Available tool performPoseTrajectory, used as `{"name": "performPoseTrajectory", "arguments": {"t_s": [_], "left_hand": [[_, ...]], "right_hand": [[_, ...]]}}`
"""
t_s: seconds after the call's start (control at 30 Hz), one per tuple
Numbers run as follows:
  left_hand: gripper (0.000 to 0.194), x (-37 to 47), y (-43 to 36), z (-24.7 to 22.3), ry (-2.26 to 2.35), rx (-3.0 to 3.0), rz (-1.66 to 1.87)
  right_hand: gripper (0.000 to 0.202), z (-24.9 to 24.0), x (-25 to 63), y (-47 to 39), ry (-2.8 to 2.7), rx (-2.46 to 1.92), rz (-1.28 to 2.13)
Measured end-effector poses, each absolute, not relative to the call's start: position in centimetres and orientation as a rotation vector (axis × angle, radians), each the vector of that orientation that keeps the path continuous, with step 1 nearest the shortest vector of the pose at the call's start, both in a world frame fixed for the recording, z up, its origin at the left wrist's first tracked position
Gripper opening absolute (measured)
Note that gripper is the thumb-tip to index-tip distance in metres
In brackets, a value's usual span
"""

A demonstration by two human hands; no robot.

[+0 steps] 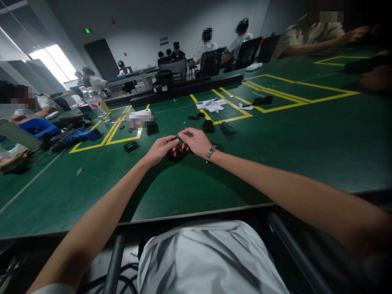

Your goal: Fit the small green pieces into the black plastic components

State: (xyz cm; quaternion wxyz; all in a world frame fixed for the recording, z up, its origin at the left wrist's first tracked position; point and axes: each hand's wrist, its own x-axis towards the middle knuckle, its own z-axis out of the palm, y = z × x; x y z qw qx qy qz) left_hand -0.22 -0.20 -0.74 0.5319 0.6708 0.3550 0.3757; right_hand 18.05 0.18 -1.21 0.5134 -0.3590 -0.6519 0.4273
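Above the green table (190, 183), my left hand (162, 149) and my right hand (196, 141) meet with fingertips pinched together around a small dark piece (177, 138). The fingers cover most of it, so its kind cannot be made out. A metal bracelet (211, 151) circles my right wrist. Left of my left hand lies a black block-like part (131, 146). Beyond my right hand are a black part (208, 126) and a dark translucent piece (227, 128), both apart from my fingers.
Yellow tape (226, 119) marks rectangles on the table. White crumpled pieces (211, 105) lie farther back. At the left are a plastic bottle (97, 105), a blue power tool (78, 135) and a blue bin (39, 127). Several people sit around; one person (312, 36) is at the right.
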Motion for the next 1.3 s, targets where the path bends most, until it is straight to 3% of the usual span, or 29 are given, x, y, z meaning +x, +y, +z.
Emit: {"name": "performPoseTrajectory", "arguments": {"t_s": [1.3], "left_hand": [[0.046, -0.24, -0.13, -0.9, 0.865, 1.639, 0.911]], "right_hand": [[0.02, -1.31, 18.11, 0.28, -1.553, -0.833, 1.019]]}}
